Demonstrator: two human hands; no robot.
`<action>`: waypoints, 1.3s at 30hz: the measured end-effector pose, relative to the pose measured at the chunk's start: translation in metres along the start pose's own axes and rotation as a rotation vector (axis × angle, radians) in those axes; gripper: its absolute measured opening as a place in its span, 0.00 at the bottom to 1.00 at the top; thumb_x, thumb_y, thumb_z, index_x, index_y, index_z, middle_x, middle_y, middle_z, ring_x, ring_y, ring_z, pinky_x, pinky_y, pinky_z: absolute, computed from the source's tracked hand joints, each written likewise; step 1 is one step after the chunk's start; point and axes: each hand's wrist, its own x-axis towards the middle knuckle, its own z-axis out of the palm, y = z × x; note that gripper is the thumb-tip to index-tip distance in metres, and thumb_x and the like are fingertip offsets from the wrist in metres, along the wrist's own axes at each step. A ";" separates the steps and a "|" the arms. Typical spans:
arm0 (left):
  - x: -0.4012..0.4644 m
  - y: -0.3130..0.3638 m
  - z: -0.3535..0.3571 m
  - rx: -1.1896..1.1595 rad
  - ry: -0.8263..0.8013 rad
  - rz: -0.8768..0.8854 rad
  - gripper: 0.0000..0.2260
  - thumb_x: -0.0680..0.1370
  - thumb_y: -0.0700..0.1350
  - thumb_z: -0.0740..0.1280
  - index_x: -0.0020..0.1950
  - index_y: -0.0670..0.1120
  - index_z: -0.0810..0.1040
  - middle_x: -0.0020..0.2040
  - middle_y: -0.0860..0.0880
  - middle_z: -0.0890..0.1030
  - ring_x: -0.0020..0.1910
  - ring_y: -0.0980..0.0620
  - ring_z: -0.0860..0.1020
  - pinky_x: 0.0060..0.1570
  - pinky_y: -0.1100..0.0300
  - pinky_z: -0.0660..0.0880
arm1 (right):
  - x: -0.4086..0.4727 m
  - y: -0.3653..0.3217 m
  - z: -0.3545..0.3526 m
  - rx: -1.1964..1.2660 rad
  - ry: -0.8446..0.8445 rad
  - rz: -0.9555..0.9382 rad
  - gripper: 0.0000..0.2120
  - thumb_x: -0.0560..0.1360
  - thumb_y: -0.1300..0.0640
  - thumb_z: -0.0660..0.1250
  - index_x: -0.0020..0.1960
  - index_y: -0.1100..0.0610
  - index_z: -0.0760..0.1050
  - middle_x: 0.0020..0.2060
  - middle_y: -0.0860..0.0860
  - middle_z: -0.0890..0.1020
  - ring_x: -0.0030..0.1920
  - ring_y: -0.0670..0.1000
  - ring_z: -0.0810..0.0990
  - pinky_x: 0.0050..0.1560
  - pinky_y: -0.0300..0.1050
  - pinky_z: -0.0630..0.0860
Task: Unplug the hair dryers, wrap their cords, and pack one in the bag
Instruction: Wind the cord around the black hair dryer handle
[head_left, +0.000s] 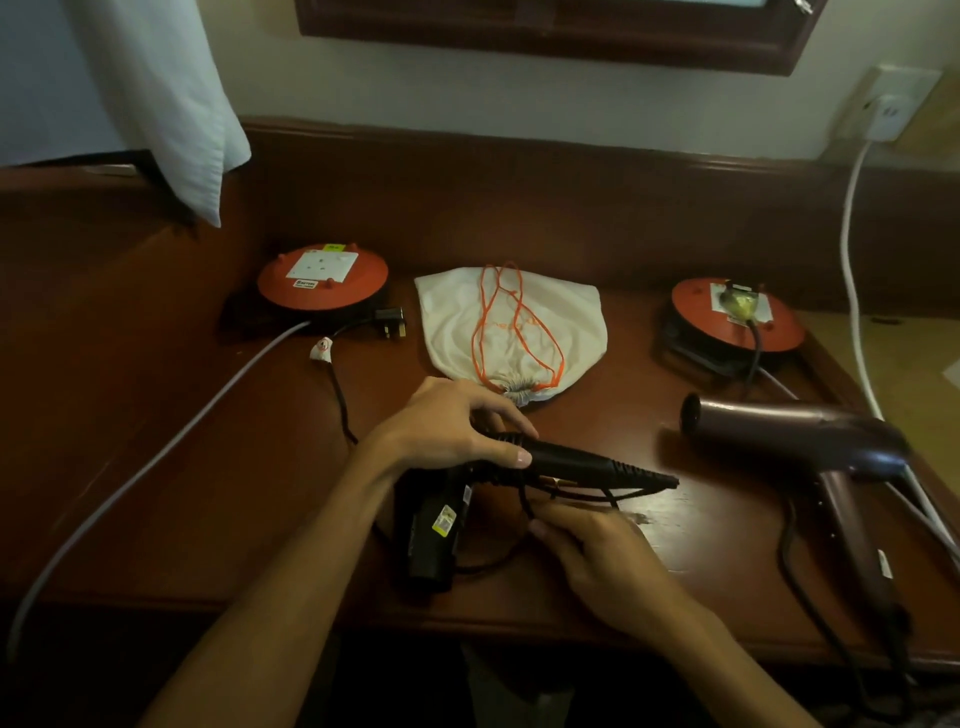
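Hair dryers lie on the dark wooden tabletop (208, 467), which fills most of the view. The purple hair dryer (810, 441) rests untouched at the right, barrel pointing left and handle toward the near edge, its cord running up to the right orange cable reel (737, 325), where a plug sits in the socket. The left orange cable reel (322, 278) has an empty socket, and a black plug (390, 317) lies just beside it on the wood. Between the reels sits the cream drawstring bag (511, 327), drawn shut, orange strings lying across it. The black hair dryer (436, 525) is near the front edge, folded, with its handle pointing right. The left hand (452, 428) curls loosely over that handle, thumb and fingers closed around it. The right hand (597, 551) is just below the handle with fingers bent around a loop of the black cord (566, 493), which trails left across the tabletop to the loose plug
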 end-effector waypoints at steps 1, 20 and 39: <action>-0.001 -0.001 -0.002 -0.033 0.000 0.003 0.13 0.69 0.63 0.77 0.53 0.67 0.85 0.47 0.59 0.84 0.54 0.61 0.78 0.62 0.51 0.75 | 0.000 0.003 0.002 -0.022 0.030 -0.025 0.13 0.82 0.46 0.61 0.62 0.44 0.80 0.57 0.38 0.81 0.57 0.40 0.77 0.58 0.37 0.76; -0.008 -0.005 -0.004 0.041 0.015 0.041 0.22 0.62 0.66 0.80 0.54 0.64 0.83 0.47 0.60 0.82 0.52 0.64 0.76 0.58 0.57 0.71 | 0.116 0.024 -0.052 0.162 -0.423 -0.076 0.05 0.74 0.60 0.75 0.45 0.62 0.85 0.35 0.61 0.84 0.35 0.65 0.82 0.31 0.53 0.78; -0.043 0.005 0.010 -0.164 0.224 0.199 0.21 0.67 0.45 0.83 0.59 0.49 0.85 0.52 0.60 0.85 0.54 0.59 0.83 0.54 0.59 0.79 | 0.097 -0.005 -0.104 0.355 -0.473 -0.100 0.04 0.78 0.64 0.68 0.45 0.58 0.80 0.36 0.57 0.80 0.38 0.44 0.77 0.39 0.37 0.76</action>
